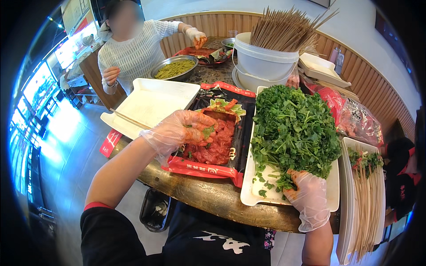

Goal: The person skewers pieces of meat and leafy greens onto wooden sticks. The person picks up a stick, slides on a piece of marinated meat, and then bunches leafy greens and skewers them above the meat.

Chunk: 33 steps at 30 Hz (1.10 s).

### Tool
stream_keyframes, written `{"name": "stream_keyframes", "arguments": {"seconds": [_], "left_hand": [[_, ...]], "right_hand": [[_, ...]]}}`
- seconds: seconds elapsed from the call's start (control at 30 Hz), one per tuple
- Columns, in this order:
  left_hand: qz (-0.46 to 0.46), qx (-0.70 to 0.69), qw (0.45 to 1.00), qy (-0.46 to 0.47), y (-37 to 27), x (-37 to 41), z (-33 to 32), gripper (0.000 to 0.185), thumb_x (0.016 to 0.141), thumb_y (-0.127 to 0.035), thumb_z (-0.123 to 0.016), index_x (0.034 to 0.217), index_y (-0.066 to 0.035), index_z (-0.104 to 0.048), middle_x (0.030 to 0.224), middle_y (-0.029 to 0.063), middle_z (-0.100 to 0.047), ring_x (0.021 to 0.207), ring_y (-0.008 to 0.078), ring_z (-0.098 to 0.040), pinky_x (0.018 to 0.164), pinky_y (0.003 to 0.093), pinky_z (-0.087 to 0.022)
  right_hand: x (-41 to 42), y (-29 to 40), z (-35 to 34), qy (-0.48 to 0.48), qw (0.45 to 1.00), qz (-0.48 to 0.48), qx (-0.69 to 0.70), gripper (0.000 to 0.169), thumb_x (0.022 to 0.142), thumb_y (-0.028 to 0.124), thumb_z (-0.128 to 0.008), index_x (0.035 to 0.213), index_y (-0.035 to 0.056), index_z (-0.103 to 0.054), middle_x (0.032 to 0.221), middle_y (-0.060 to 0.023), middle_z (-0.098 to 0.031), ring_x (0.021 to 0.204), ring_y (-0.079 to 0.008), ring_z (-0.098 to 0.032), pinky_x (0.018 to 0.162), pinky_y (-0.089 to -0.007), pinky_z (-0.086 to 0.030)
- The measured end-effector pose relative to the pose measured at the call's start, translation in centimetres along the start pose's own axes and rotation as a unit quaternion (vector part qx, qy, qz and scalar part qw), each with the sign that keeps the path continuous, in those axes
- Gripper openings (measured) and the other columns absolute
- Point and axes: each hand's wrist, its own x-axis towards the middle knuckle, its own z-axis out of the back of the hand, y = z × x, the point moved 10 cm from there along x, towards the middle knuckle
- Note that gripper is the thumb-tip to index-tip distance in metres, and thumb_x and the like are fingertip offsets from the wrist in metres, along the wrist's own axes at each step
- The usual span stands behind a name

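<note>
My left hand (186, 128), in a clear plastic glove smeared red, is over an opened bag of red marinated meat slices (216, 148), fingers curled. A cilantro leaf (208, 132) clings to the fingers. A bamboo skewer (131, 119) runs out from beneath that hand's wrist; whether the fingers grip it is hidden. My right hand (308, 191), gloved too, pinches a small bunch of cilantro (285, 182) at the near end of a white tray (258, 196). The large cilantro heap (294, 129) fills the tray's far part.
A white tray (159, 94) stands left of the meat bag. Loaded skewers (367, 196) lie in stacked trays at right. A bucket of skewers (266, 63) stands behind. Across the table, a gloved person (139, 43) works beside a bowl of green pods (174, 68). Below is a black bin (154, 209).
</note>
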Motion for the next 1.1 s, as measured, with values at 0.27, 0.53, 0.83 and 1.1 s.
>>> {"name": "stream_keyframes", "arguments": {"seconds": [0.27,0.53,0.83,1.1], "left_hand": [[0.001,0.064,0.997,-0.047,-0.4,-0.6,0.8,0.027,0.078,0.003,-0.060,0.104,0.002,-0.057,0.098,0.0114,-0.060,0.081,0.0192,-0.064,0.075,0.0284,-0.053],[-0.028,0.117,0.992,-0.022,-1.2,-1.2,-0.5,0.013,0.084,-0.006,-0.057,0.095,0.000,-0.058,0.089,0.0084,-0.059,0.069,0.0131,-0.062,0.062,0.0236,-0.052],[0.003,0.073,0.997,-0.013,-0.7,-1.0,-0.5,0.022,0.086,-0.013,-0.056,0.105,-0.001,-0.055,0.089,0.0056,-0.060,0.076,0.0120,-0.062,0.068,0.0233,-0.052],[-0.081,0.163,0.983,-0.033,-3.4,-1.4,1.4,0.017,0.080,-0.006,-0.062,0.096,-0.001,-0.058,0.085,0.0039,-0.059,0.070,0.0089,-0.055,0.064,0.0223,-0.046]], "right_hand": [[-0.2,0.1,0.0,-0.003,1.000,0.010,-0.010,0.045,0.057,0.021,-0.075,0.098,0.0072,-0.063,0.081,-0.0116,-0.063,0.071,-0.0284,-0.062,0.062,-0.0375,-0.049],[-0.1,0.4,0.1,-0.016,0.999,0.029,-0.023,0.044,0.057,0.020,-0.075,0.097,0.0065,-0.064,0.080,-0.0115,-0.063,0.070,-0.0287,-0.061,0.061,-0.0375,-0.049],[-0.1,0.2,0.1,-0.017,1.000,0.022,-0.015,0.043,0.058,0.022,-0.075,0.096,0.0065,-0.064,0.080,-0.0113,-0.063,0.070,-0.0284,-0.061,0.061,-0.0374,-0.048],[-0.1,0.1,-0.1,-0.007,1.000,0.012,-0.014,0.042,0.058,0.022,-0.074,0.096,0.0081,-0.064,0.079,-0.0111,-0.062,0.069,-0.0288,-0.061,0.061,-0.0386,-0.048]]}}
